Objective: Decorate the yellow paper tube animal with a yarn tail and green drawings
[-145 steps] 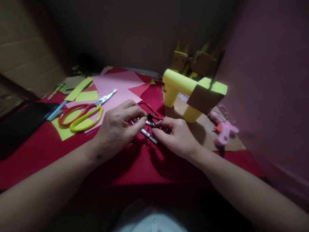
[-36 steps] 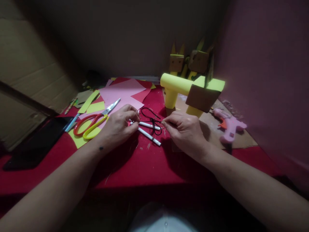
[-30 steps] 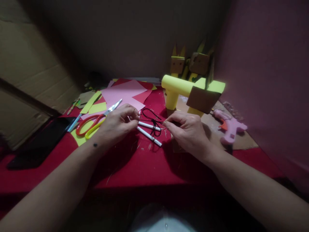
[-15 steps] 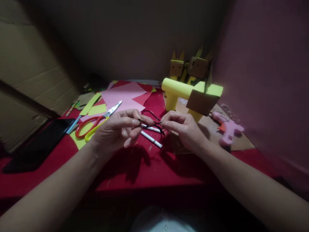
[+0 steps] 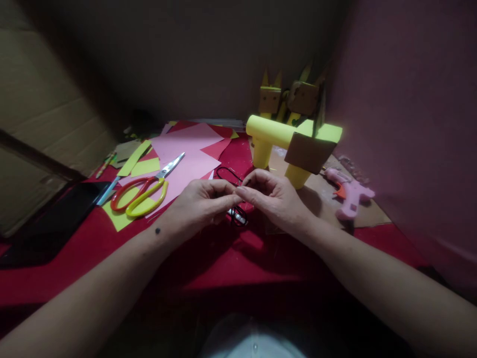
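A thin black cord is pinched between my two hands over the red tabletop, its loops dangling below and behind the fingers. My left hand is closed, thumb and forefinger pressed together. Its fingertips meet those of my right hand, which pinches the cord as well. The exact grip point is hidden by the fingers. White pens lie beneath, mostly covered by my hands. Just beyond my right hand stands a figure of yellow paper tubes with a brown cardboard head.
Scissors with red and yellow handles lie on pink and yellow paper sheets at left. A black phone-like slab is farther left. On the right, a pink glue gun rests on cardboard. Similar figures stand behind.
My hands have come together from a small gap, fingertips now touching. The cord between them has bunched into loops hanging lower. The view has shifted slightly.
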Motion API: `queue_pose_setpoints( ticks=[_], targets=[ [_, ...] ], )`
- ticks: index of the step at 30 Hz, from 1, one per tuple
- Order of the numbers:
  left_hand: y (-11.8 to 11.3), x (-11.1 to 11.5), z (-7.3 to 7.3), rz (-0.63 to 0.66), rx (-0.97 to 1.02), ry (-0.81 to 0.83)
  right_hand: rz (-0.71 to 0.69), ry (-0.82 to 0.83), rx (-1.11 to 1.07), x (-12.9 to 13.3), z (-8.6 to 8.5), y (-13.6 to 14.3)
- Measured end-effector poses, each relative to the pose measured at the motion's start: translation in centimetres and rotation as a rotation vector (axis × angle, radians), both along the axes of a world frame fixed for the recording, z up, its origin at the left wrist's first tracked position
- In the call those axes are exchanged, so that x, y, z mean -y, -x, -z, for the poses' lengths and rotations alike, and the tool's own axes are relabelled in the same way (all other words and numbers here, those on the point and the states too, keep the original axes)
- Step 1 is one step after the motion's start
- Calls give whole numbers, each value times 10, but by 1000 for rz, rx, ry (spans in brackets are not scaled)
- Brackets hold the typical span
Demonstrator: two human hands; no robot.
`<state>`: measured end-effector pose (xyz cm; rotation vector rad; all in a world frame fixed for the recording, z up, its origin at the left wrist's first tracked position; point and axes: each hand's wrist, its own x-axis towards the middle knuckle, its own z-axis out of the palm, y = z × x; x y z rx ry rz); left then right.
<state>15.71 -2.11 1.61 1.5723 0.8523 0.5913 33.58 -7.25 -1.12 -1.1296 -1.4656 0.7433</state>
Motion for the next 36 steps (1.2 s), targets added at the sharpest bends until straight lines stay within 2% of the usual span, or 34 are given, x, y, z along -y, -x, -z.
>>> queue_pose_setpoints(
  ticks=[4, 8, 11, 16, 20, 23, 25, 27, 29, 30, 33, 36],
  targets=[
    [0, -1, -1, -37, 78, 31, -5, 149, -71, -1, 7, 4],
    [1, -3, 0, -11, 162, 45, -83, 110, -80, 0, 8, 5],
    [1, -5, 0, -38, 207, 109, -137, 117, -130, 1, 5, 5],
    [-1, -10, -2, -110, 317, 298, -228, 291, -297, -1, 0, 1],
    [-2, -11, -5, -108, 358, 319, -300, 435, -393, -5, 0, -1],
    [1, -12, -7, -125, 371, 310, -298, 521, -319, -4, -2, -3],
    [4, -15, -8, -118, 365, 306, -203, 431, -213, -2, -4, -6],
    [7, -19, -9, -86, 329, 284, -75, 240, -127, 0, -5, -8],
    [9, -22, -12, -34, 273, 239, 12, 80, -130, 0, -5, -10],
    [9, -23, -13, -4, 242, 215, 21, 54, -170, 0, -4, -10],
    [6, -25, -19, 96, 139, 136, -90, 154, -355, -4, 0, -7],
    [1, -26, -25, 173, 90, 67, -334, 296, -495, -8, 2, -1]
  ],
)
